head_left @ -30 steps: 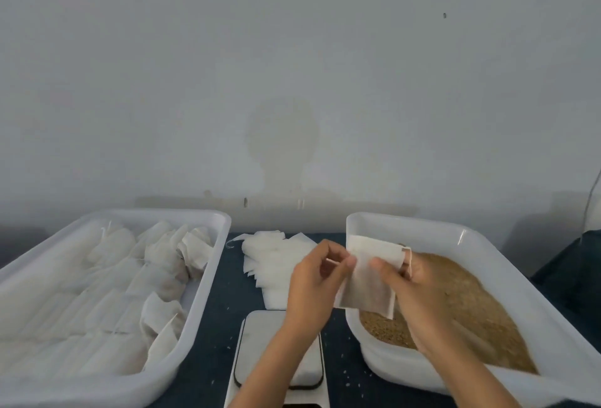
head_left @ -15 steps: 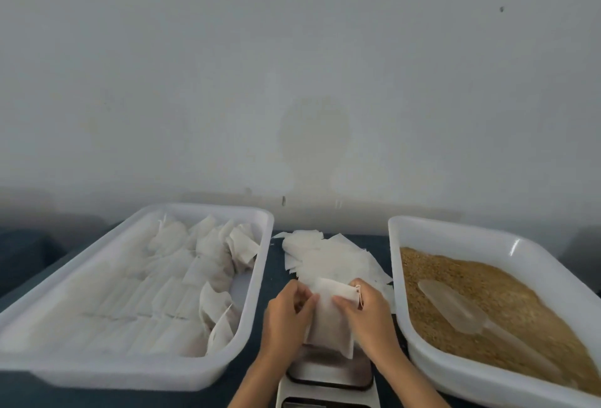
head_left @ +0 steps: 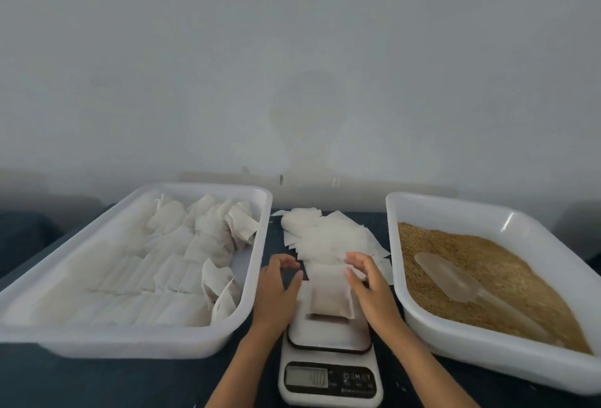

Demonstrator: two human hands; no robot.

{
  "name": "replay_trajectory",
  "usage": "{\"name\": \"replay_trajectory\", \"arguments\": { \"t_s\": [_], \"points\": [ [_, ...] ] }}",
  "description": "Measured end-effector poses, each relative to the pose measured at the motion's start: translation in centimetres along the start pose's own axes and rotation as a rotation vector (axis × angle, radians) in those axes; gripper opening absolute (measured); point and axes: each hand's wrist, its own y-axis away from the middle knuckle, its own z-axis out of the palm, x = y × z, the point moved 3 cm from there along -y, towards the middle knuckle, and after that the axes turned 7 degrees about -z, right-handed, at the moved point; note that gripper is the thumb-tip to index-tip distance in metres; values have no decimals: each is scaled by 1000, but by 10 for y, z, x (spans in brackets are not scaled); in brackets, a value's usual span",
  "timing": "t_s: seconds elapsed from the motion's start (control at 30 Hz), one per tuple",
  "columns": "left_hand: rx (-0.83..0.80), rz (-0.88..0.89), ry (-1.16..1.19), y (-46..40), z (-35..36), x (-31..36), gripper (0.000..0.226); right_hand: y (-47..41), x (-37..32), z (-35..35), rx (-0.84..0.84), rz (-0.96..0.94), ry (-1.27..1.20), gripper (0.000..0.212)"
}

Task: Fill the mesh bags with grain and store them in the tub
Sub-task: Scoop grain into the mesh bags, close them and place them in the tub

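A filled white mesh bag (head_left: 329, 294) lies on the platform of a small white kitchen scale (head_left: 330, 365). My left hand (head_left: 277, 290) hovers just left of the bag and my right hand (head_left: 367, 284) just right of it, fingers loosely curved, neither holding it. A white tub (head_left: 257, 264) on the left holds rows of several filled bags (head_left: 162, 264). On the right, another white tub (head_left: 487, 346) holds brown grain (head_left: 500, 274) with a clear plastic scoop (head_left: 455, 281) lying in it. A pile of empty mesh bags (head_left: 325, 235) sits behind the scale.
Everything stands on a dark tabletop (head_left: 97, 381) against a plain pale wall (head_left: 292, 66). The scale's display (head_left: 307, 377) faces me at the front edge. Narrow gaps separate the scale from both tubs.
Both hands carried the filled bag from over the grain tub to the scale, set it down and let go. The view shifted left and downward.
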Motion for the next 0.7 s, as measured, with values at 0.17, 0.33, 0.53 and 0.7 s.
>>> {"name": "replay_trajectory", "arguments": {
  "t_s": [0.17, 0.33, 0.53, 0.7],
  "points": [
    [43, -96, 115, 1, -5, -9, 18, 17, 14, -4, 39, 89, -99, 34],
    [77, -137, 160, 1, -8, -15, 18, 23, 18, -6, 98, 110, -177, 28],
    [111, -168, 220, 1, -11, -17, 17, 26, 18, -12, 128, 91, -232, 23],
    [89, -148, 203, 1, -9, -16, 18, 25, 19, -11, 110, 112, -241, 20]
  ]
}}
